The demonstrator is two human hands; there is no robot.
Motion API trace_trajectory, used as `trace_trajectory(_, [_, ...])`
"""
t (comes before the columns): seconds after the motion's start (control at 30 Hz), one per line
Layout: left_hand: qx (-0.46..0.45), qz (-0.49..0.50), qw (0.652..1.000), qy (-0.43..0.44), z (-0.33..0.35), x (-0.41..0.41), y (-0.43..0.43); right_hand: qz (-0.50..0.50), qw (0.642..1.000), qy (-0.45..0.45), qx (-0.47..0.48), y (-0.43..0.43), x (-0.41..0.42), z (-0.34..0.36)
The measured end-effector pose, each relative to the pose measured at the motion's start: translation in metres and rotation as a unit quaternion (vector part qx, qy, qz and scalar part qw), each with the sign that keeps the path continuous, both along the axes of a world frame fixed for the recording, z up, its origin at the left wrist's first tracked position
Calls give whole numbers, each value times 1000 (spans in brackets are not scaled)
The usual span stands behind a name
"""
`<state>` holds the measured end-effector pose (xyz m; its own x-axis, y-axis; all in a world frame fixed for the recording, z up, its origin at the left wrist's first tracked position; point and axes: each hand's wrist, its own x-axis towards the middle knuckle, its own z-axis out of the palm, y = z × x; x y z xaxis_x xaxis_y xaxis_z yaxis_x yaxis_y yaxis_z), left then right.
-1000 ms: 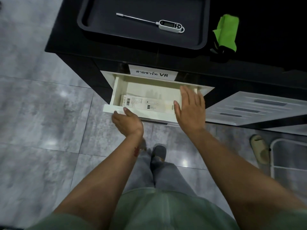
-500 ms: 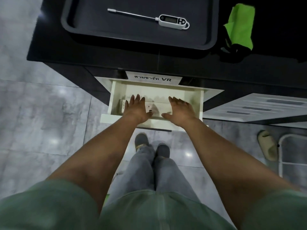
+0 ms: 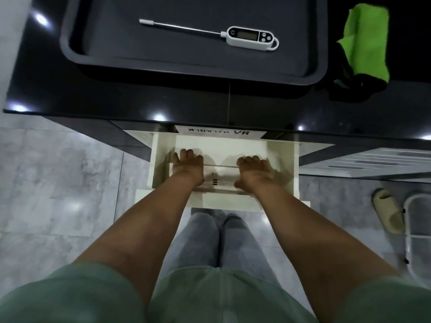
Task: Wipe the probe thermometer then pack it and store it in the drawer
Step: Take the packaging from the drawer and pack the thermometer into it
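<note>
The white probe thermometer (image 3: 247, 37) lies in the dark tray (image 3: 112, 57) on the black counter, its metal probe pointing left. Below the counter edge the cream drawer (image 3: 292, 164) is pulled out. A long white box (image 3: 220, 173) lies inside it. My left hand (image 3: 187, 166) curls over the box's left end and my right hand (image 3: 253, 170) curls over its right end. Both hands cover most of the box, and only its middle with black print shows. A green cloth (image 3: 366, 38) sits folded on the counter at the right.
A paper label with print (image 3: 219, 132) is stuck above the drawer. A white louvred panel (image 3: 373, 163) juts out at the right. On the grey tiled floor lie a beige slipper (image 3: 388, 213) and a white wire rack (image 3: 417, 234). My legs stand just below the drawer.
Both hands went from the drawer's front edge down into the drawer and closed over the ends of the white box. The view shifted nearer to the counter.
</note>
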<state>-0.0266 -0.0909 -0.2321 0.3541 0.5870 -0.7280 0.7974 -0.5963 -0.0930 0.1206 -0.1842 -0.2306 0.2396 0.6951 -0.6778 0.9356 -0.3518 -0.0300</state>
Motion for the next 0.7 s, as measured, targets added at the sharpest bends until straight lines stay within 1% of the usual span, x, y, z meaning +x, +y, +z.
trace_trajectory(0.1, [-22, -5, 1000, 0, -3, -1, -2, 14, 1000, -7, -14, 1, 0, -2])
trace_trajectory(0.27, [-56, 16, 996, -60, 8, -6, -5, 42, 999, -14, -18, -9, 7, 10])
trace_trajectory(0.4, [-30, 34, 991, -124, 47, -8, -15, 25, 999, -15, 17, -21, 11, 44])
trace_trajectory(0.53, [27, 14, 983, -179, 98, -9, -32, 35, 995, -26, 84, -35, 9, 94])
trace_trajectory(0.63, [52, 11, 978, -204, 136, -13, -45, 50, 990, 2, 133, -48, 8, 131])
trace_trajectory(0.7, [59, 8, 974, -220, 158, -17, -49, 49, 988, 38, 142, -55, 11, 154])
